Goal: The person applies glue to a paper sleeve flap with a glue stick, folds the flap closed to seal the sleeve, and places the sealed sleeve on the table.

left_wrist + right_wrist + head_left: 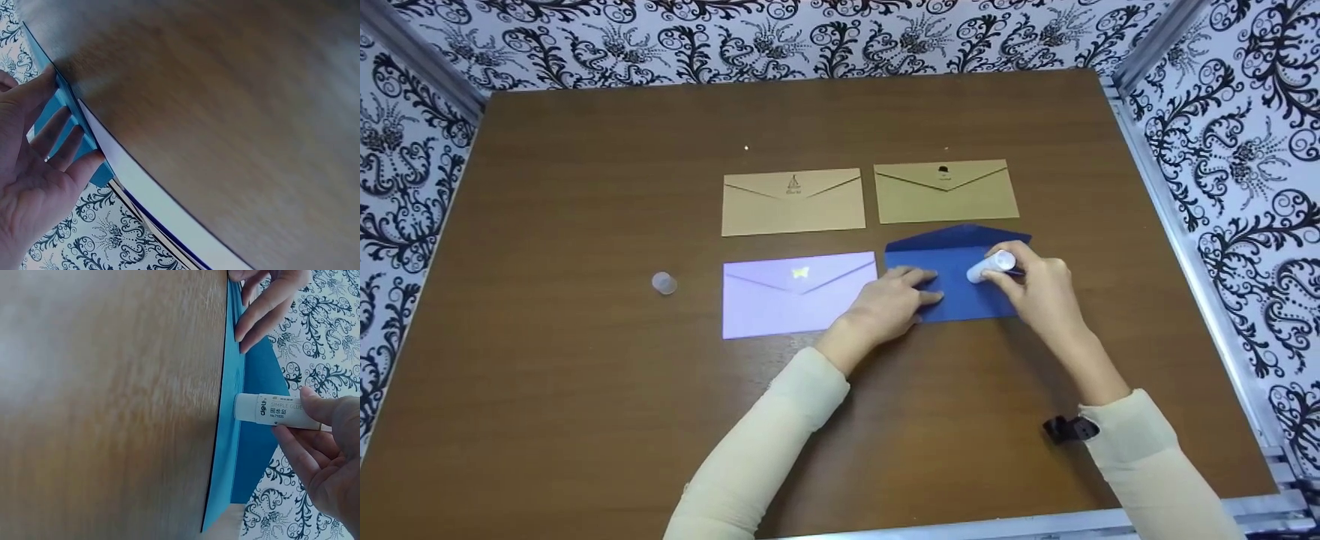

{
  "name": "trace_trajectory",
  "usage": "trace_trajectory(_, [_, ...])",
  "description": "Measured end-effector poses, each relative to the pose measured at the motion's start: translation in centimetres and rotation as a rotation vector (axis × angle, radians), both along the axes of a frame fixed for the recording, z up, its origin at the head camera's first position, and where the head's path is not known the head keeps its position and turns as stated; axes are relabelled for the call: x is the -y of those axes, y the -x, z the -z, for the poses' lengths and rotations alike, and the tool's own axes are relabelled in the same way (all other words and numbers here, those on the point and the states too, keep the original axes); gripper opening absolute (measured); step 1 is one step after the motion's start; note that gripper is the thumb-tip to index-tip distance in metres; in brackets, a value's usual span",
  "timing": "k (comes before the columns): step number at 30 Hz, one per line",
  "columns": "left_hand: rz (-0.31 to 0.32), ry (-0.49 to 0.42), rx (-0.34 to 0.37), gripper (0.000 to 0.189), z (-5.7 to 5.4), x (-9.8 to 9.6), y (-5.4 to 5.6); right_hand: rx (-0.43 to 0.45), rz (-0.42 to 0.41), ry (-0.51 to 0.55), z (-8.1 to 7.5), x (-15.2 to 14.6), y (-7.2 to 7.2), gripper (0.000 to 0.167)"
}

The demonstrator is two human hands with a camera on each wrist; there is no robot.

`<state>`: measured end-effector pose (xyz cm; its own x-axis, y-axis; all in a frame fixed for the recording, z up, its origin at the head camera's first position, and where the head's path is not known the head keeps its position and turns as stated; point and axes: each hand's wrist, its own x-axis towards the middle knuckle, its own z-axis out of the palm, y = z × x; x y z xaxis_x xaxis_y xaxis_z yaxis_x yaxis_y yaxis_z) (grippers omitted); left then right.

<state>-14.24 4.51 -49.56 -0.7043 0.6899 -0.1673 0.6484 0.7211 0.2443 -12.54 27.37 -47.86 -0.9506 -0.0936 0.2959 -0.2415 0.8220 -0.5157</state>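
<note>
A blue envelope [960, 289] lies on the brown table with its darker flap [952, 237] folded open away from the person. My right hand [1041, 289] pinches a white glue stick [991, 266] between thumb and fingers. In the right wrist view the uncapped end of the glue stick [275, 409] meets the envelope's surface. Spread fingers of my left hand [889, 304] press on the envelope's left part; the left wrist view shows these fingertips [95, 157] on the blue paper.
A lilac envelope [787, 307] with a yellow butterfly lies to the left. Behind are a tan envelope [795, 214] and an olive-gold envelope [952, 199], both with flaps down. A whitish glue cap [664, 283] stands farther left. Patterned black-and-white panels [1245, 150] border the table.
</note>
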Motion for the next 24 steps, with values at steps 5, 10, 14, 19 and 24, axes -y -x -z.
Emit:
trace_trajectory(5, [0.001, 0.004, -0.009, 0.045, -0.1, 0.1, 0.0, -0.001, -0.001, 0.003, 0.1, 0.4, -0.4, 0.024])
trace_trajectory(10, [0.004, 0.003, -0.003, 0.045, -0.2, 0.2, 0.1, 0.013, -0.008, 0.01, 0.1, 1.0, -0.5, 0.025])
trace_trajectory(14, [0.005, -0.003, -0.007, 0.045, -0.1, 0.2, 0.0, 0.012, -0.025, 0.014, 0.0, 1.5, -0.4, 0.025])
trace_trajectory(19, [0.005, 0.004, -0.006, 0.045, -0.1, 0.1, 0.0, 0.014, -0.041, 0.015, 0.1, 2.1, 0.0, 0.025])
trace_trajectory(24, [0.0, 0.011, 0.008, 0.045, -0.1, 0.0, 0.0, 0.031, -0.033, 0.005, 0.0, 2.4, 0.6, 0.026])
